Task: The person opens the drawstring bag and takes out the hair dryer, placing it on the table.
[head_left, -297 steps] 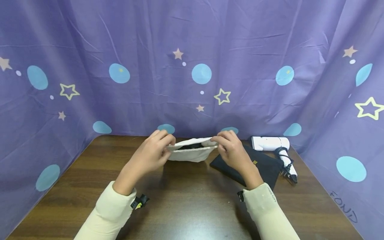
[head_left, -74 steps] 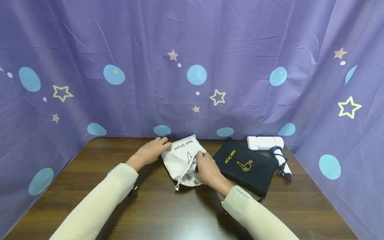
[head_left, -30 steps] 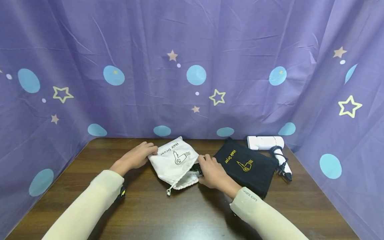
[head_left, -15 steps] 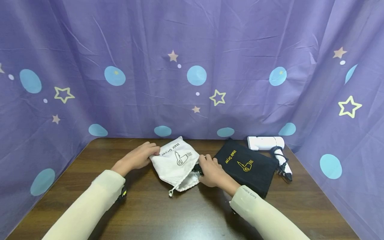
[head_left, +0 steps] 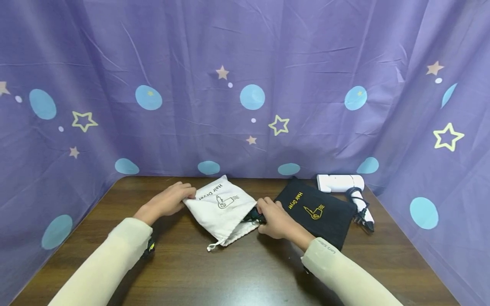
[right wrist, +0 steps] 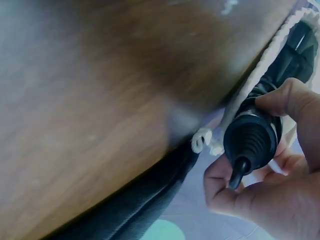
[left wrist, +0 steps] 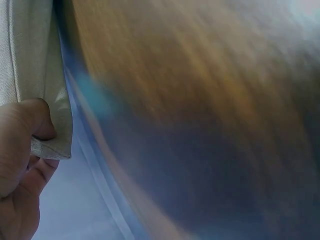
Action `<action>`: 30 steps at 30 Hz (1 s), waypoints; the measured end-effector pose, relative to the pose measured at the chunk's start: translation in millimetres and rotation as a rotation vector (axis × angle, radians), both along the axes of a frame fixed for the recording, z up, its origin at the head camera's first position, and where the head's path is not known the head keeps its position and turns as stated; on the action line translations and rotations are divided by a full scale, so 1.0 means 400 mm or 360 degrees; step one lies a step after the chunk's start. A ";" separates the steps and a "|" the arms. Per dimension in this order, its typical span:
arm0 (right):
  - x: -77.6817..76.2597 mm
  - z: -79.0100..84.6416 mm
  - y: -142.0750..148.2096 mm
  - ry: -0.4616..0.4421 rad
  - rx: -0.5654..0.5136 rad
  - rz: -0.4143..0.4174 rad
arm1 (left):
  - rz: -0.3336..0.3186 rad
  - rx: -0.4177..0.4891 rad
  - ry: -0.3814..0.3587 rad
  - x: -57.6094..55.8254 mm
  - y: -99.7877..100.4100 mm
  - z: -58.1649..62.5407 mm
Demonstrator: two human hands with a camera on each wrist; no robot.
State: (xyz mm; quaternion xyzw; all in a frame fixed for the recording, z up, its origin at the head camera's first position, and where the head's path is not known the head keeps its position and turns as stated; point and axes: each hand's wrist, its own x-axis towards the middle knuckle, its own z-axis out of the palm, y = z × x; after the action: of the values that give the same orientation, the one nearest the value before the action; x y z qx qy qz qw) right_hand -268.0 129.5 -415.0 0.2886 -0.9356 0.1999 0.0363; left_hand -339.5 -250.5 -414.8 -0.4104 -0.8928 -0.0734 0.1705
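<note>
A white drawstring bag [head_left: 220, 210] printed "Hair Dryer" lies on the table, its mouth facing right and toward me. My left hand [head_left: 171, 200] pinches the bag's closed left corner between thumb and fingers; the left wrist view shows the thumb [left wrist: 37, 117] on the cloth. At the mouth, my right hand [head_left: 276, 219] grips the handle of a black hair dryer [right wrist: 252, 137], close to its ribbed cord end. Most of that dryer is hidden inside the bag. Beside the right hand lies a flat black bag [head_left: 319, 216] with yellow "Hair Dryer" print.
A white hair dryer [head_left: 338, 183], its black cord [head_left: 360, 199] wound round the handle, lies at the back right beyond the black bag. The brown wooden table [head_left: 229, 276] ends at a purple curtain [head_left: 199, 127] behind and at both sides.
Earlier both hands held the white bag's mouth up off the table. Now it lies flat; the left hand has drawn its corner left, and the right hand has shifted slightly right with the dryer handle.
</note>
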 end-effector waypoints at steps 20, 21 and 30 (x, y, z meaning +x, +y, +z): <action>0.003 -0.011 0.001 -0.0112 0.0018 -0.0149 | -0.0117 0.0058 -0.0018 0.018 0.036 0.019; 0.002 -0.013 0.002 -0.0115 0.0012 -0.0156 | -0.0123 0.0064 0.0014 0.018 0.034 0.017; -0.005 -0.012 0.035 -0.0116 -0.0005 -0.0131 | -0.0140 0.0047 0.0129 0.017 0.009 0.002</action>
State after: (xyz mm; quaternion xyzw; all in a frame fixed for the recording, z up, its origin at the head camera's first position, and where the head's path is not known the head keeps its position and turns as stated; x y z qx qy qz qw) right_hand -270.0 143.3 -419.8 0.2422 -0.9472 0.2100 0.0108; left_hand -332.8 -246.7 -414.1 -0.4493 -0.8651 -0.0771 0.2092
